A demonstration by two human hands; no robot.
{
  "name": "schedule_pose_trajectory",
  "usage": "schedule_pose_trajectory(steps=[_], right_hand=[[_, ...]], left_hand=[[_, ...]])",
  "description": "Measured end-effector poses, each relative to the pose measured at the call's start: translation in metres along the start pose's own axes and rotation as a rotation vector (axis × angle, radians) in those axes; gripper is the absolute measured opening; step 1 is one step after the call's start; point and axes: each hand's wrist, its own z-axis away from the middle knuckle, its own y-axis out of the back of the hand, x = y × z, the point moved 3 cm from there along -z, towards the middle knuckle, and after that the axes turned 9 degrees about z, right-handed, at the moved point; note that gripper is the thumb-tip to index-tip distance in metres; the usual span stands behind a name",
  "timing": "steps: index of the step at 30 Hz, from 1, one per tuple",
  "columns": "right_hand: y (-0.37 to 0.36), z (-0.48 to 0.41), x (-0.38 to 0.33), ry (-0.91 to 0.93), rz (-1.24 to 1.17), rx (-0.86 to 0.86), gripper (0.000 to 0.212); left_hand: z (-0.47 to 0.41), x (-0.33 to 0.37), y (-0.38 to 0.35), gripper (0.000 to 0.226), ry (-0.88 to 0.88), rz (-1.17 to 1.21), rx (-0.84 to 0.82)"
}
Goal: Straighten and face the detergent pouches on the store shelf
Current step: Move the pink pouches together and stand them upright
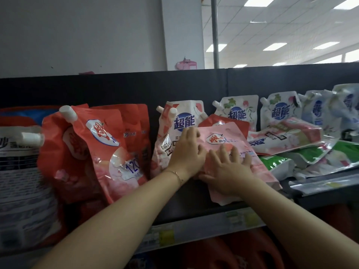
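Both hands are on the pink pouch (231,141), mid-shelf. It lies tilted, label facing out, with its bottom edge hanging past the front of the shelf (194,206). Left hand (187,152): fingers curled over the pouch's left edge, gripping it. Right hand (228,167): fingers spread flat, pressing on the pouch's lower face, nothing grasped. Thin bracelet (177,175) on the left wrist. Behind the left hand a white pouch (181,121) stands upright, blue logo forward. The top of a red pouch (223,120) shows just behind the pink one. Further left, big red pouches (93,152) lean, spouts at top-left. On the right, a toppled pouch (285,134) lies across green pouches (275,164). A price strip (209,224) runs along the shelf front.
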Motion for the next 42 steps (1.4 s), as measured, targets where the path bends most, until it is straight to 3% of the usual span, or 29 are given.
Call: schedule_pose_trajectory(steps=[6,9,13,19,24,29,38,40,42], right_hand=[[-0.008,0.014,0.001,0.041,-0.027,0.002,0.081],[-0.013,0.022,0.0,0.049,-0.008,0.069,0.079],[-0.017,0.029,0.002,0.019,-0.105,0.181,0.086],[0.001,0.033,-0.007,-0.106,-0.585,0.334,0.128],[0.004,0.041,-0.036,-0.033,-0.714,0.38,0.14],[0.013,0.047,-0.069,0.007,-0.757,0.399,0.14],[0.017,0.036,-0.128,0.179,-0.85,0.372,0.132],[0.015,0.027,-0.137,0.19,-0.862,0.361,0.122],[0.016,0.02,-0.141,0.194,-0.847,0.347,0.113]], left_hand=[[0.005,-0.044,-0.041,0.06,0.768,0.143,0.093],[0.004,-0.061,-0.053,0.07,0.886,0.2,0.15],[0.001,-0.029,-0.034,0.037,0.789,0.165,0.196],[-0.013,0.042,0.007,0.043,0.346,0.385,0.33],[0.005,0.049,0.03,0.04,0.229,0.399,0.313],[0.017,0.035,0.06,0.026,0.122,0.313,0.396],[0.037,0.011,0.111,0.044,0.118,0.11,0.539],[0.038,0.005,0.119,0.035,0.14,0.082,0.52],[0.039,0.001,0.127,0.013,0.13,0.079,0.528]])
